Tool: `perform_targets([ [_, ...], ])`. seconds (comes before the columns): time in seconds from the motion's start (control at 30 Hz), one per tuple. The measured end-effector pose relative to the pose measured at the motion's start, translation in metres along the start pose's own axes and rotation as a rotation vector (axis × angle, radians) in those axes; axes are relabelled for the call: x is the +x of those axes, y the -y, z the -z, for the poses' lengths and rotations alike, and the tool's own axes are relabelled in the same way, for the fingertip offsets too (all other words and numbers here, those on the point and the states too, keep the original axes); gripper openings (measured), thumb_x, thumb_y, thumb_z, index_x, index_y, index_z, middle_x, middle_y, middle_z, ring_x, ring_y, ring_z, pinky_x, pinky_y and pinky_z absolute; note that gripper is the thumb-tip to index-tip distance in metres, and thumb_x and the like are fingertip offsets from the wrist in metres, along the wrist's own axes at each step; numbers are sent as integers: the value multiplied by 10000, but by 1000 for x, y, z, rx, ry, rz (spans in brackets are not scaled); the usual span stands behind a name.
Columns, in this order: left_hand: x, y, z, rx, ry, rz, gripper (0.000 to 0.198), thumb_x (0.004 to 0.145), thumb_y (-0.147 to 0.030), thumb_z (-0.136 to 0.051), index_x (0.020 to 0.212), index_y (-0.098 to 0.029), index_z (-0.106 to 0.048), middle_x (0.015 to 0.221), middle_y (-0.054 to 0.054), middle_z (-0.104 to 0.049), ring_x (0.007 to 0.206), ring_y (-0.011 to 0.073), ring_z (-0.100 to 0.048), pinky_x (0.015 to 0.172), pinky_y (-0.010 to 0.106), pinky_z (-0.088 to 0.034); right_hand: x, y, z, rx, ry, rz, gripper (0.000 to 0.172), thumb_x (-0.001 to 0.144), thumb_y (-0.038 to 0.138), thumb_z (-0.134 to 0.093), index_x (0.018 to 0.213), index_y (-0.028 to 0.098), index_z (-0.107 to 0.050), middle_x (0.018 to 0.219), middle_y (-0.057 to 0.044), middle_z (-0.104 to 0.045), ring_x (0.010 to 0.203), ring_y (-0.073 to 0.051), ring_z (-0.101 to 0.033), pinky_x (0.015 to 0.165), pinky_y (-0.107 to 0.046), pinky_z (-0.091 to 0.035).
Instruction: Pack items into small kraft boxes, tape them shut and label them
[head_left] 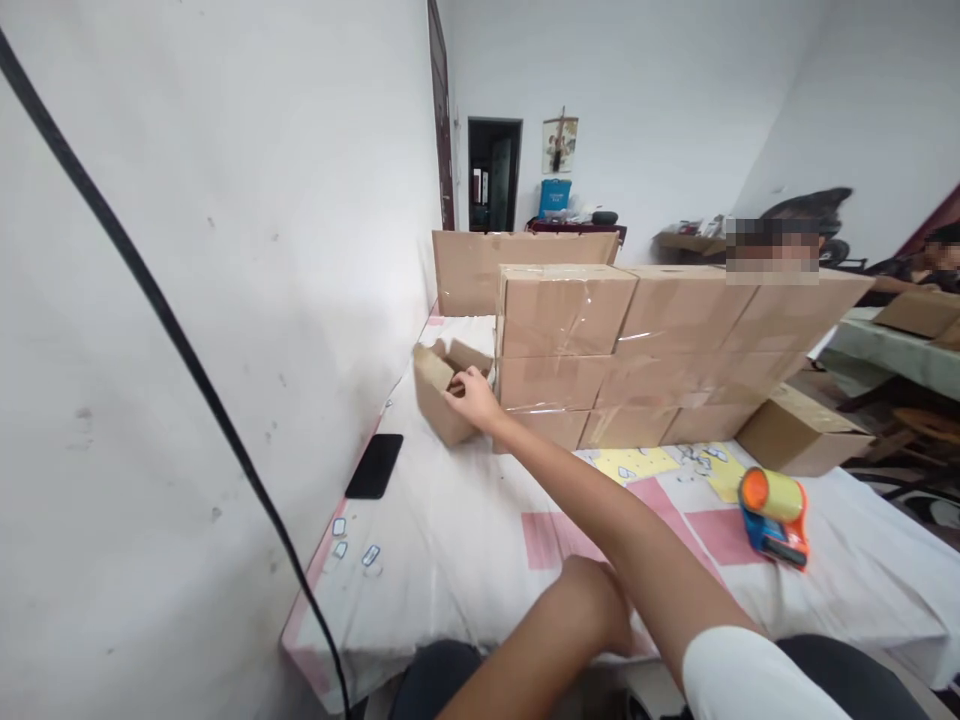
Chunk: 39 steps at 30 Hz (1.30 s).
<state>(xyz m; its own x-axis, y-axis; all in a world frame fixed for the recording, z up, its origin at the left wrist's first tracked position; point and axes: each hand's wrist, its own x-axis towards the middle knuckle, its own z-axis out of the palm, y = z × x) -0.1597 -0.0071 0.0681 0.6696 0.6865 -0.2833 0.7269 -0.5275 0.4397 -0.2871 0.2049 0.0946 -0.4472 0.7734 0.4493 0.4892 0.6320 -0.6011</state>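
My right hand (472, 395) reaches across to a small open-topped cardboard box (442, 405) near the left wall. Its fingers are closed over the near rim, with the fingertips inside the opening. The box's flaps stand up, and what is inside cannot be made out. My left hand (604, 605) is low at the near side of the table, bent down beneath my right forearm, its fingers hidden. A black phone (375, 466) lies flat to the left of the box. An orange and blue tape dispenser (776, 518) with a yellowish roll sits at the right.
Taped cardboard boxes (570, 310) form a wall in stacked rows across the table (450, 540). Another box (802, 430) lies at their right end, and a cardboard panel (465, 275) stands behind. A black cable (187, 360) hangs along the left wall. Other people sit farther right.
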Motion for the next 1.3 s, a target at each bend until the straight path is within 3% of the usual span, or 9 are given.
perform_targets([
  [0.1, -22, -3, 18, 34, -127, -40, 286, 852, -473, -645, 912, -214, -749, 860, 70, -751, 817, 252, -698, 676, 341, -494, -46, -7, 35, 107, 57, 210, 75, 851, 186, -619, 869, 175, -692, 932, -30, -571, 798, -132, -584, 809, -278, -485],
  [0.2, -43, 2, 40, 74, -560, -211, 284, 936, -363, -534, 773, -216, -714, 734, 21, -714, 707, 176, -649, 646, 303, -440, -104, -25, 82, 157, 12, 239, 226, 828, 86, -526, 903, 196, -709, 857, -23, -612, 754, -144, -576, 744, -280, -463],
  [0.3, -59, 11, 57, 185, -990, -104, 290, 975, -339, -488, 866, -202, -719, 887, 57, -736, 895, 207, -646, 829, 362, -454, -164, -51, 134, 236, -79, 116, 172, 848, 165, -539, 899, 197, -700, 799, -23, -600, 728, -162, -571, 702, -294, -455],
  [0.37, -67, 17, 59, 227, -1102, 48, 274, 956, -392, -548, 1097, -213, -699, 1113, 85, -723, 1098, 255, -608, 957, 419, -421, -197, -68, 166, 276, -154, -4, 157, 858, 223, -562, 961, 200, -679, 763, -6, -576, 714, -165, -565, 705, -303, -456],
  [0.47, -68, 26, 52, 226, -925, 153, 456, 927, -485, -591, 1302, -227, -596, 1257, 89, -687, 1144, 276, -614, 968, 418, -428, -238, -90, 202, 285, -313, -82, 261, 835, 247, -591, 1092, 202, -599, 772, 13, -560, 738, -163, -566, 775, -322, -460],
  [0.63, -41, 23, 33, 312, -641, 121, 259, 986, -384, -488, 1142, -234, -631, 1111, 53, -723, 955, 233, -669, 751, 322, -442, -275, -122, 226, 397, -521, -213, 342, 767, 244, -572, 1092, 224, -469, 698, 57, -474, 655, -148, -511, 688, -287, -447],
  [0.93, -4, -33, 18, 384, -523, -70, 327, 1013, -389, -425, 874, -254, -688, 863, 7, -685, 798, 185, -625, 722, 330, -408, -290, -168, 257, 354, -415, -340, 370, 686, 182, -538, 1052, 224, -503, 737, 35, -502, 722, -176, -548, 730, -317, -462],
  [1.1, -1, 4, 17, 489, -741, 102, 313, 968, -445, -480, 1009, -258, -727, 1151, 57, -713, 1130, 281, -631, 1050, 479, -395, -291, -180, 259, 348, -261, -414, 185, 721, 208, -592, 906, 203, -590, 694, 39, -522, 675, -157, -523, 683, -291, -432],
  [1.3, -3, 65, -6, 330, -630, 336, 708, 830, -699, -547, 1350, -225, -625, 1561, 131, -438, 1422, 384, -419, 1139, 534, -393, -291, -159, 260, 353, -141, -440, 180, 756, 296, -679, 862, 200, -571, 703, 42, -526, 673, -140, -500, 663, -271, -418],
])
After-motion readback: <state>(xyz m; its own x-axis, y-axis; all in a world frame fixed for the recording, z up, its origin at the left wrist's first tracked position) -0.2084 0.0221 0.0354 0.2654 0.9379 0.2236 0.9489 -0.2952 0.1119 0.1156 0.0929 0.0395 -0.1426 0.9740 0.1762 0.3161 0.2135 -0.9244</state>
